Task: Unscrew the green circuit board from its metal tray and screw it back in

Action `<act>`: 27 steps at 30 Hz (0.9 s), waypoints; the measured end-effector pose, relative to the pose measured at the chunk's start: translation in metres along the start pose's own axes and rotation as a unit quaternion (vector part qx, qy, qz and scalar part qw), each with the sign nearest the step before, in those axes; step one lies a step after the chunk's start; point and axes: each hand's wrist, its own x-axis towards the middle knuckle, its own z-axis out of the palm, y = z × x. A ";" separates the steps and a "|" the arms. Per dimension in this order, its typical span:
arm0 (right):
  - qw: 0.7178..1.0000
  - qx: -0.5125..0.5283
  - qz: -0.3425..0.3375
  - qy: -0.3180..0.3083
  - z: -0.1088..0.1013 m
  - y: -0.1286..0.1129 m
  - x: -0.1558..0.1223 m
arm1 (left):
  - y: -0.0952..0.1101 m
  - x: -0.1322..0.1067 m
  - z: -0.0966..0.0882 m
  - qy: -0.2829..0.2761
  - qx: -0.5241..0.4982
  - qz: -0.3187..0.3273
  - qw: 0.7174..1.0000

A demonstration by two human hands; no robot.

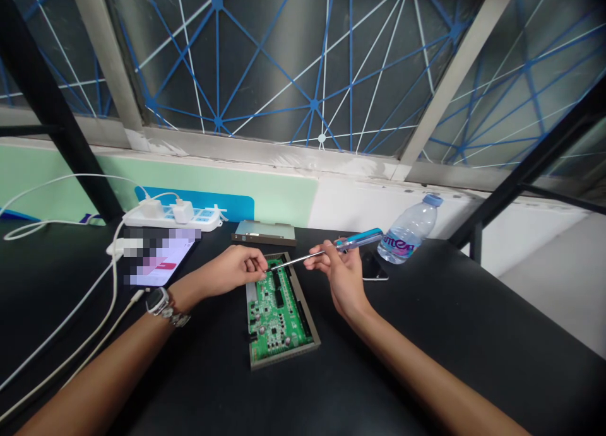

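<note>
In the head view a green circuit board (272, 322) sits in a shallow grey-brown metal case (310, 325) on the black table. My right hand (343, 272) is closed around a screwdriver (362, 239) with a clear blue handle. Its long shaft slants down to the left, and the tip is over the board's far left corner. At that tip my left hand (243, 265) has its thumb and fingers pinched together; whatever they hold is too small to make out. A watch with a metal band is on the left wrist.
A grey metal cover (265, 232) lies behind the case. At the right are a water bottle (409, 228) and a dark phone (376, 269). A lit phone (165, 259), a white power strip (173, 218) and loose cables (113, 278) occupy the left side.
</note>
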 end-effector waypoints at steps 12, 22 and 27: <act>0.999 -0.016 -0.024 -0.018 0.000 0.000 -0.001 | 0.006 0.001 0.000 0.015 0.081 -0.006 0.997; 0.999 -0.020 -0.035 -0.018 0.001 -0.001 -0.001 | 0.004 0.003 0.002 0.014 0.102 0.019 0.994; 0.999 -0.021 -0.039 -0.020 0.000 -0.001 0.000 | 0.002 0.002 0.003 0.019 0.114 0.031 0.993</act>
